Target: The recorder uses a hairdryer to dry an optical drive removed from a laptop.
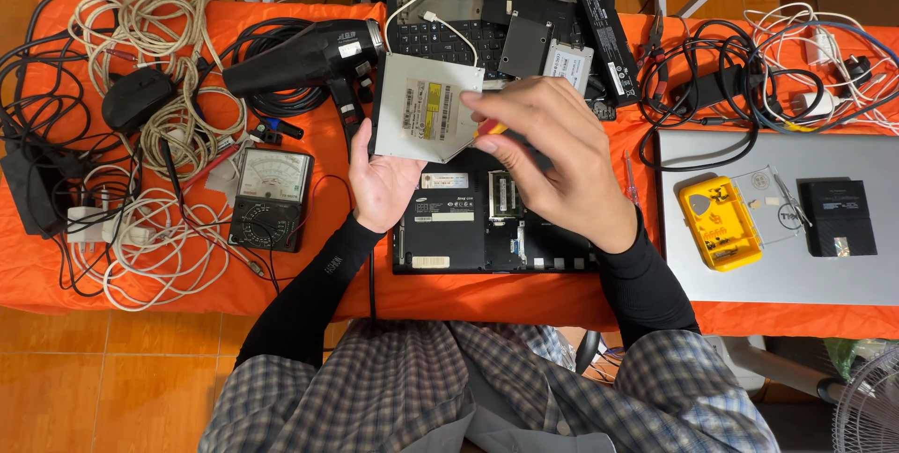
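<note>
Centre of frame: left hand [382, 183] grips a silver optical drive [426, 107] by its lower edge, lifted above the opened black laptop [468, 228]. Right hand [562, 158] is closed around an orange-handled screwdriver [491, 129], tip hidden. Orange surface [328, 144] beneath; multimeter [271, 197] at left.

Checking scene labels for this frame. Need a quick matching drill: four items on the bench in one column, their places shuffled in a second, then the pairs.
Things:
1. optical drive
2. analog multimeter
3. yellow tool case
4. heat gun

Places:
A. on the closed silver laptop, at the right
B. held up in the left hand, with the right hand at its edge
C. lying left of the open black laptop base, beside the white cables
D. at the back of the orange cloth, nozzle pointing left

Pairs: 1-B, 2-C, 3-A, 4-D
</note>
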